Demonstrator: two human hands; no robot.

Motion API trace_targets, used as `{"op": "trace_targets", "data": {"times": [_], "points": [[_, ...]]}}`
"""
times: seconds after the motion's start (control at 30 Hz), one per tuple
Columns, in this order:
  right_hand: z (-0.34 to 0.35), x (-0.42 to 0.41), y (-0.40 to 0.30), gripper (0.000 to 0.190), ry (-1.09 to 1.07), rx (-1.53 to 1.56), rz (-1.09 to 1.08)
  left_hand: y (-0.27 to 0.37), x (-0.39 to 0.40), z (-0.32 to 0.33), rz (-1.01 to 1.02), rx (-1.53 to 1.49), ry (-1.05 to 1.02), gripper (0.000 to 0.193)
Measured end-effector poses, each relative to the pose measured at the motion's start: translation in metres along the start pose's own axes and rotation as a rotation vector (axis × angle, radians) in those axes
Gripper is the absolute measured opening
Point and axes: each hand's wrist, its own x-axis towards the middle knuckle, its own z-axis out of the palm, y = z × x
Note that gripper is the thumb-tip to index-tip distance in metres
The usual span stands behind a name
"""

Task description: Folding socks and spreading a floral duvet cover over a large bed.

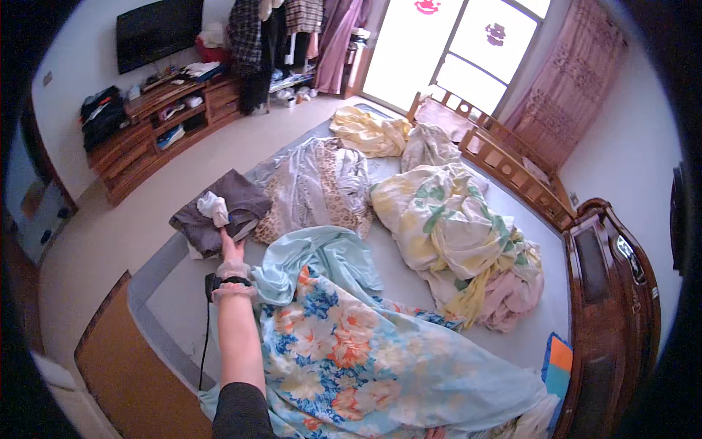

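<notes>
My left hand [233, 248] reaches out at the left, wearing a dark band and sheer pink cuffs at the wrist. It meets the near edge of a dark grey garment [192, 222], with a crumpled white cloth [213, 207] just beyond the fingertips; its grip is unclear. Of my right hand [436, 432], only some fingers show at the bottom edge, against a blue floral quilt [351, 351] with a plain light-blue side [323, 247]. A grey and leopard-print blanket [312, 186] lies bunched beyond it. To the right are a green-and-yellow patterned quilt [455, 219] and a pink cloth [510, 296].
The bedding lies on a grey mattress [181, 313]. A black cable [204, 345] runs beside my left forearm. A brown board [134, 356] stands at lower left, a dark wooden headboard [598, 307] at right, a wooden crib [510, 164] behind, and a low cabinet [131, 156] at upper left.
</notes>
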Motion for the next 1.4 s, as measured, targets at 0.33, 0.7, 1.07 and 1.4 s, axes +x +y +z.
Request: {"op": "trace_targets", "data": {"times": [0.33, 0.7, 1.07, 1.4], "points": [[-0.029, 0.006, -0.020, 0.053, 0.003, 0.033, -0.020, 0.038, -0.077, -0.021, -0.649, 0.667, -0.523, 0.089], [-0.019, -0.003, 0.002, 0.056, 0.195, 0.117, -0.025, 0.118, -0.264, -0.031, -0.426, 1.698, -0.918, 0.039], [-0.030, 0.007, 0.034, 0.047, -0.075, 0.644, -0.128, 0.361, -0.214, -0.035, 0.562, 0.922, -0.169, 0.030], [-0.120, -0.038, 0.166, 0.025, 0.174, 0.603, 0.259, 0.171, -0.364, -0.152, 0.878, 1.708, -0.190, 0.056]]}}
